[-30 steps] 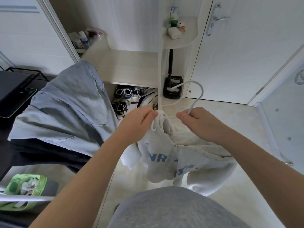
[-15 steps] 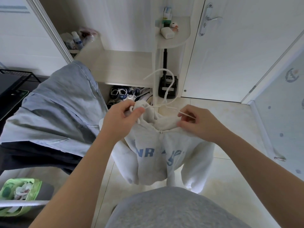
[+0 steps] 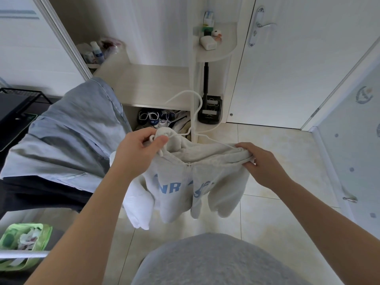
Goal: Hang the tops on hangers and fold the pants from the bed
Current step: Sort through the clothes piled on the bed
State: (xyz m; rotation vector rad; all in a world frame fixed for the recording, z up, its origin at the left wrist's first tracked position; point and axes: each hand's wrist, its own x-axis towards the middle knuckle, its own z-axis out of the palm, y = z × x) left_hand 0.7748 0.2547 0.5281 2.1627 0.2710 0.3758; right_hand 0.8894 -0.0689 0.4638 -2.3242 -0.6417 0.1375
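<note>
A light grey zip hoodie (image 3: pixel 193 182) with blue lettering hangs in front of me over the tiled floor. A white wire hanger (image 3: pixel 191 112) sits inside its neck, hook pointing up and away. My left hand (image 3: pixel 141 149) pinches the hoodie's left shoulder and hood edge over the hanger's end. My right hand (image 3: pixel 259 161) grips the right shoulder fabric, stretched over the other hanger arm. The sleeves dangle loose below.
A pale blue garment (image 3: pixel 67 136) hangs at left over something dark. A white shelf unit (image 3: pixel 156 85) with shoes (image 3: pixel 154 118) underneath stands ahead, beside a closed white door (image 3: pixel 298 64). A green bin (image 3: pixel 22 243) sits at lower left.
My hands have moved apart, spreading the hoodie's shoulders over the hanger. The hanger's hook has swung from the right to upright above the neck. The lettered front now hangs flatter.
</note>
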